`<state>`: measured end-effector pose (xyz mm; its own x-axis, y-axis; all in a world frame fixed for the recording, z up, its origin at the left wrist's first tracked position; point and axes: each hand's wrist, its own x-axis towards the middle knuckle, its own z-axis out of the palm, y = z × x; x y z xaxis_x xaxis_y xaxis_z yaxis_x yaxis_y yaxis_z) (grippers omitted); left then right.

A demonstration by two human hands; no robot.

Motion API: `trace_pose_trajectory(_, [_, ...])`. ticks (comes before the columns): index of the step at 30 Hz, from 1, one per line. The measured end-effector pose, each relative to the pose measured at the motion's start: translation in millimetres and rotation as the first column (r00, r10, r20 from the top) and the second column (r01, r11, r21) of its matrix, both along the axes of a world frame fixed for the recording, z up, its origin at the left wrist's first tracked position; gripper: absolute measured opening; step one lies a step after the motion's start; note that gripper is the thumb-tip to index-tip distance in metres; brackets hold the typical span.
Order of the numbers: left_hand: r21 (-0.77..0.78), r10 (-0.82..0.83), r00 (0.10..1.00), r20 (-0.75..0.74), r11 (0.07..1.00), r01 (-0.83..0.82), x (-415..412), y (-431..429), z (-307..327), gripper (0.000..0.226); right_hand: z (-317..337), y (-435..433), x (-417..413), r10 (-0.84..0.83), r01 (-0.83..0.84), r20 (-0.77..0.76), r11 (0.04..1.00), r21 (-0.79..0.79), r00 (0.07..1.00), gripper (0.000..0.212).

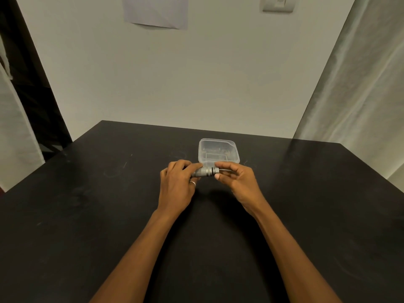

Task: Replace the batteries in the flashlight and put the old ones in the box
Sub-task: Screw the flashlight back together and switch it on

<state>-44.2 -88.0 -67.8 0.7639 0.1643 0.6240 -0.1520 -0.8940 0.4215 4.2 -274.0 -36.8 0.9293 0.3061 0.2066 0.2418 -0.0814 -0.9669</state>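
A small grey metal flashlight (205, 171) lies sideways between both hands, just above the black table (87, 204). My left hand (178, 182), with a ring on one finger, wraps around its left part. My right hand (235, 179) pinches the flashlight's right end between thumb and fingertips. Right behind the hands stands a clear plastic box (218, 150), with its lid on and some small things dimly visible inside. No loose batteries show.
The table runs back to a pale wall (196, 73) with a paper sheet (156, 12) and a switch plate (278, 4). Pale curtains (360, 84) hang at the right, and a dark frame (32, 73) stands at the left.
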Motion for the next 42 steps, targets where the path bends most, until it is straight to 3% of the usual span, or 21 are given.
trace_pose_trajectory(42, [-0.026, -0.037, 0.999, -0.04, 0.999, 0.036, -0.8, 1.9, 0.6, 0.046, -1.8, -2.1, 0.6, 0.03, -0.03, 0.007, 1.0, 0.005, 1.0, 0.035])
